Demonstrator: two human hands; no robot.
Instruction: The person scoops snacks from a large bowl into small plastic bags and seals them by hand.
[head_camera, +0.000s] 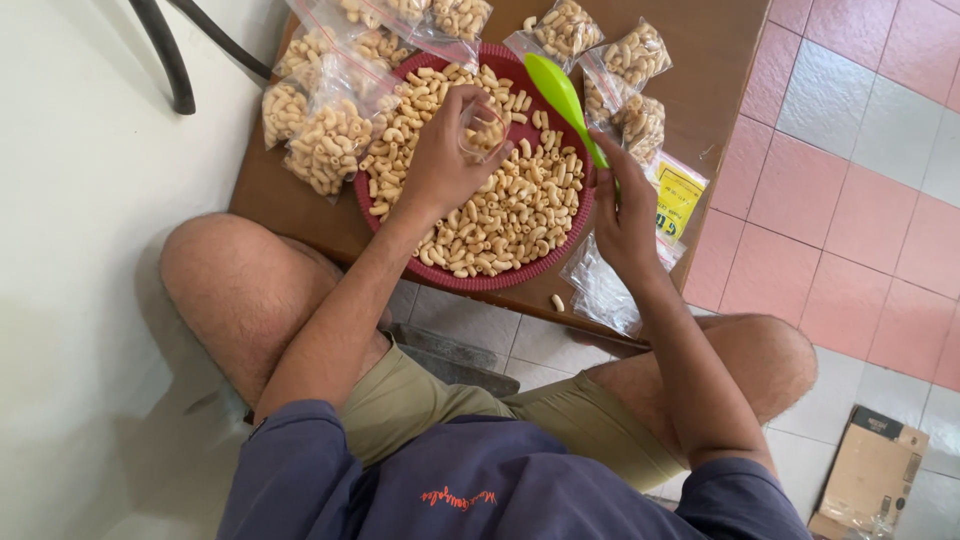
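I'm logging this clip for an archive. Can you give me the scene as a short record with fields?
setting: low brown table on tiled floor, person seated
left hand: holds a small clear bag over the tray
right hand: grips a green scoop
tray: round red tray heaped with elbow-shaped snacks
nearby: filled bags behind the tray, empty bags at right
floor: cardboard box

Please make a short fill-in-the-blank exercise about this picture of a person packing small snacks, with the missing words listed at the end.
1. The right hand holds a spoon whose colour is ____.
2. The left hand holds a small clear ____ over the snacks.
3. The loose snacks lie in a round tray whose colour is ____.
4. The filled bags lie on a brown ____.

Missing words: green; cup; red; table
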